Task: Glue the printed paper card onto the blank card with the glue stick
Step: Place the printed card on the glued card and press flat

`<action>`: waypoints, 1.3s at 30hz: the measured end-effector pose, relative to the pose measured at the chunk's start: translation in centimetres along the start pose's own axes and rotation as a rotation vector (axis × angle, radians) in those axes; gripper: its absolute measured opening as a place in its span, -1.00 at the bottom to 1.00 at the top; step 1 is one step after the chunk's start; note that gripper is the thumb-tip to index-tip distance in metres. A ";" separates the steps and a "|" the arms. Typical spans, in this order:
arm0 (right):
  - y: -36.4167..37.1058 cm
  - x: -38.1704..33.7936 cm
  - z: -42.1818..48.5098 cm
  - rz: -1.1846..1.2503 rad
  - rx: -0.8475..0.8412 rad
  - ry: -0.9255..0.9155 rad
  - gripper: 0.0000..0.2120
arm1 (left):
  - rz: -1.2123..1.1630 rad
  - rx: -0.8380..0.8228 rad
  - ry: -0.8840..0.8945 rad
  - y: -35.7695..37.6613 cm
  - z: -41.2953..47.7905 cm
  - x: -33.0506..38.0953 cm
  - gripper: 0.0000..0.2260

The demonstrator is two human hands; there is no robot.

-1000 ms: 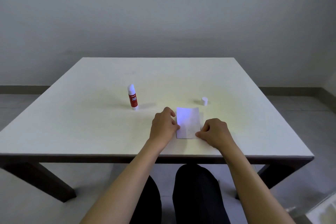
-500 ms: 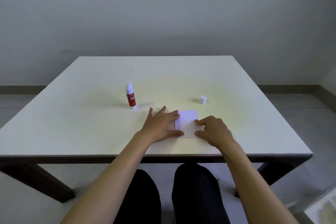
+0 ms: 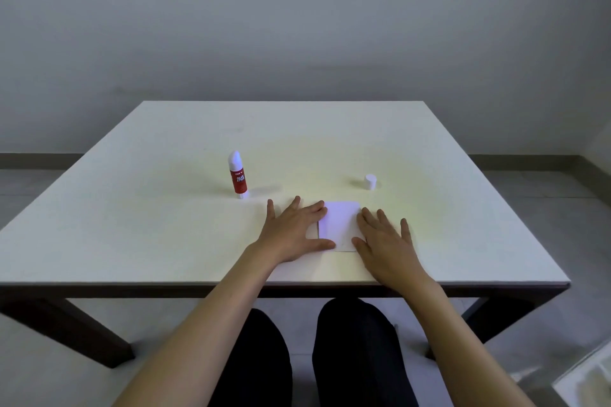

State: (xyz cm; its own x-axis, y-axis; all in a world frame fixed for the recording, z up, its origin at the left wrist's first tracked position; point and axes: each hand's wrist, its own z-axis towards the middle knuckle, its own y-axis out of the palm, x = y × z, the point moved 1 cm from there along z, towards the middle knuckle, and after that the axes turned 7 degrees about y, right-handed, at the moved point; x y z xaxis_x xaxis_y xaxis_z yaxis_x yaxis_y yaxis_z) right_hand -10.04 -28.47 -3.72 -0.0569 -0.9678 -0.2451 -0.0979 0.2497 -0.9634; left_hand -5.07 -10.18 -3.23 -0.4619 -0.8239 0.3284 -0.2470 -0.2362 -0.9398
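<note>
both hands lying flat on the table [image 3: 132, 225], palms down, fingers spread and straight, gripping nothing. left hand [image 3: 292, 230] is sitting just left of the card [image 3: 340, 225], fingertips overlapping its left edge up top, thumb touching its near left corner. right hand [image 3: 385, 238] is sitting just right of the card, fingers pressing on its right edge, thumb at the near right corner. card is lying flat near the table's front edge, between the two hands, looking white with rounded corners; can't tell whether it's one sheet or two stacked, and no print is readable from here. glue stick [image 3: 237, 175] is standing upright behind and to the left of the card, well apart from it, red label, white tip showing, uncapped. its white cap [image 3: 370, 182] is standing behind and a bit right of the card, apart from it and well apart from the stick. person is sitting with dark-trousered knees under the front edge.
</note>
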 end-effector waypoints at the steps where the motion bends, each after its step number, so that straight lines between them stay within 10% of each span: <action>1: 0.3 0.0 -0.1 0.014 -0.003 -0.004 -0.49 | 0.001 0.000 0.001 0.0 0.0 0.0 -0.33; 39: 1.3 -2.0 0.4 0.182 0.101 -0.045 -0.50 | 0.045 -0.005 0.024 -0.6 -0.1 -0.3 -0.32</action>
State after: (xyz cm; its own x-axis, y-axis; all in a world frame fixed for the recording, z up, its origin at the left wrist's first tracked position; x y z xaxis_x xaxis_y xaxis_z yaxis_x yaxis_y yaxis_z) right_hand -9.70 -26.17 -4.55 -0.0197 -0.9081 -0.4182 0.0106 0.4181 -0.9083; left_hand -4.89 -9.71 -2.74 -0.4925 -0.8212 0.2882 -0.2299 -0.1966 -0.9531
